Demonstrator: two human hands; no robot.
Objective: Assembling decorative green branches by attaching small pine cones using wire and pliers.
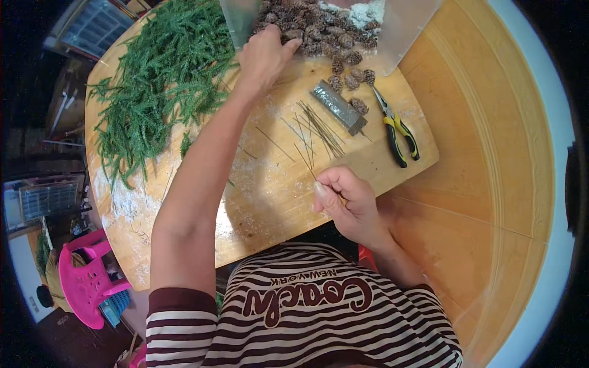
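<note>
At the upper centre of the frame: brown pine cones (313, 27), heaped in a clear plastic bin (410, 27), directly against the fingers of the left hand (265, 58). Left thumb and forefinger stand apart at the heap's near edge; whether they grip a cone cannot be told. Right hand (350, 199), centre of frame: thumb and forefinger pinched on the end of one thin wire (305, 162), pointing up and left.

Obscured: some left fingertips, among cones; the bin and a white material (362, 12) in it, cut off by the upper edge; the lower cones, buried.

Count: cones in bin, too many to number; loose cones, about seven, right of upper centre. Loose wires (322, 132), roughly a dozen, overlapping, mid-frame. Grey block (338, 105), one, beside them. Pliers, black and yellow (390, 121), one pair, right. Green sprigs (162, 80), one uncounted pile, upper left. Worktop (270, 211), wooden, one, white-flecked.
</note>
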